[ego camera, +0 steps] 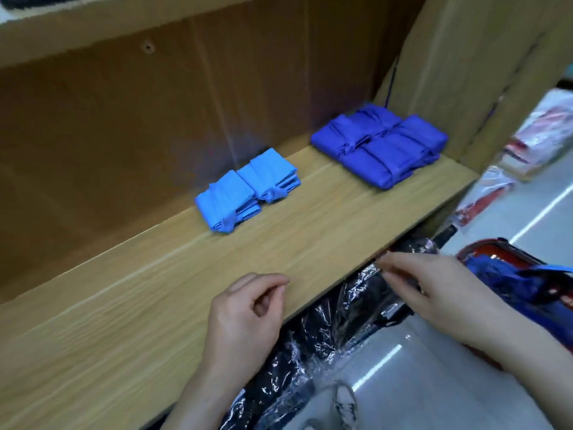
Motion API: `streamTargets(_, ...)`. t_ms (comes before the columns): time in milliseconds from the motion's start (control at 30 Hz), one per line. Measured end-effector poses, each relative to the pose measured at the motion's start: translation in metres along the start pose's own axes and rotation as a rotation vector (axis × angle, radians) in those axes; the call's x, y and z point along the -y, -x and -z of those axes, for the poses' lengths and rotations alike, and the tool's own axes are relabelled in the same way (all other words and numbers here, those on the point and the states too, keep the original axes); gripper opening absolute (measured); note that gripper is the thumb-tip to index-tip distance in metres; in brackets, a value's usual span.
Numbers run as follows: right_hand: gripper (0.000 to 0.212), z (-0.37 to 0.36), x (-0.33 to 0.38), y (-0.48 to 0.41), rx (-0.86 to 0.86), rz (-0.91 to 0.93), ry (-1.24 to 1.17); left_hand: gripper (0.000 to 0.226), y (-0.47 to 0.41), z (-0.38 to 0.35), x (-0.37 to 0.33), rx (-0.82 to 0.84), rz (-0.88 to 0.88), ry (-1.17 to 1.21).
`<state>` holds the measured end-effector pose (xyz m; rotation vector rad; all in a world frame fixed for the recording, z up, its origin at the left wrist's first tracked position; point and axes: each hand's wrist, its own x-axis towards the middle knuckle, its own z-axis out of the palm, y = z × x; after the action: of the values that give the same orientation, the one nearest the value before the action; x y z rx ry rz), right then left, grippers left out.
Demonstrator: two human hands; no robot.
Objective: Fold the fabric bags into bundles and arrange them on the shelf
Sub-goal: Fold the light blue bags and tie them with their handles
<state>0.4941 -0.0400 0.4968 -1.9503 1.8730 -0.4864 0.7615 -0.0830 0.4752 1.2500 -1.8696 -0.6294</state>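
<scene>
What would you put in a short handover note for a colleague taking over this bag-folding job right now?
Left hand: loosely curled, empty, over the front edge of the shelf.
Right hand: fingers relaxed, holding nothing, just past the shelf edge above the plastic-wrapped dark goods below.
Done: light blue bundles lie mid-shelf; dark blue bundles lie grouped at the right end by the side wall.
Left: loose blue fabric lies in the red basket at the right. It probably needs folding and a place on the shelf.
</scene>
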Motion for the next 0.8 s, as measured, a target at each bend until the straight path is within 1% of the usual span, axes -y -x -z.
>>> streamTargets(67,0.016,0.001,-0.016,0.031,0.038,-0.128,-0.08,0.019,0.007,-0.008,-0.007,0.043,-0.02,0.065)
streamTargets(133,0.014,0.001,-0.037,0.064,0.018,-0.248,-0.137,0.022,0.014,-0.02,-0.016,0.109,-0.043,0.125)
streamTargets(233,0.013,-0.002,-0.073,0.117,-0.09,-0.419,-0.146,0.032,0.029,-0.05,-0.031,0.255,-0.02,0.198)
streamTargets(300,0.014,-0.003,-0.096,0.151,-0.166,-0.521,-0.166,0.031,0.038,-0.076,-0.043,0.367,-0.004,0.22)
streamTargets(400,0.017,-0.001,-0.131,0.198,-0.271,-0.665,-0.205,0.027,0.046,-0.123,-0.059,0.509,0.007,0.171)
streamTargets(567,0.02,0.012,-0.2,0.265,-0.516,-0.879,-0.327,0.029,0.049,-0.213,-0.095,0.602,-0.088,0.052)
streamTargets(700,0.02,0.023,-0.257,0.308,-0.648,-1.014,-0.402,0.037,0.055,-0.29,-0.129,0.691,-0.003,0.084)
streamTargets(800,0.022,0.027,-0.299,0.331,-0.745,-1.106,-0.463,0.035,0.057,-0.347,-0.155,0.767,0.023,0.079)
